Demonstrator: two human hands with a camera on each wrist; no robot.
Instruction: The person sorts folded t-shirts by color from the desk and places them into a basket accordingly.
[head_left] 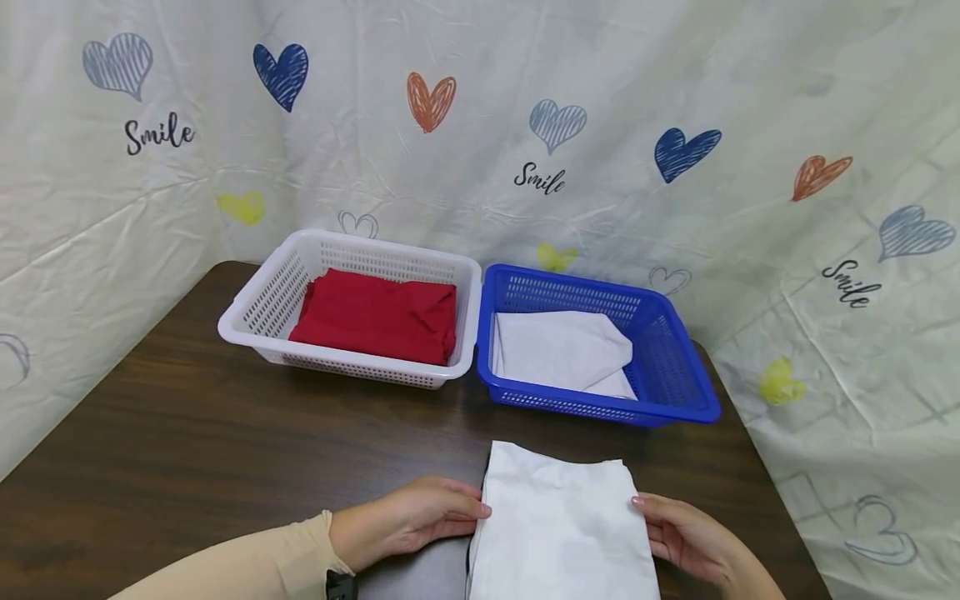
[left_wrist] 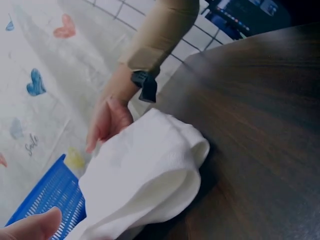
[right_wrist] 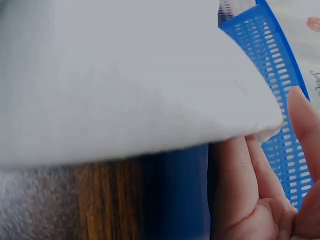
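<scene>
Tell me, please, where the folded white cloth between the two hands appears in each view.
Head: folded white cloth at the bottom, just right of centre.
Left wrist: cloth at centre, running to the bottom edge.
Right wrist: cloth across the upper left and centre.
Shared landmark: the blue plastic basket, right of centre in head, lower left in left wrist, right side in right wrist.

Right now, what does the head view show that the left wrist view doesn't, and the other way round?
Only the head view shows the white basket and its red cloth.
Only the left wrist view shows a dark, screen-like thing up top.
Both show the blue basket, the table and the white cloth between the hands.
</scene>
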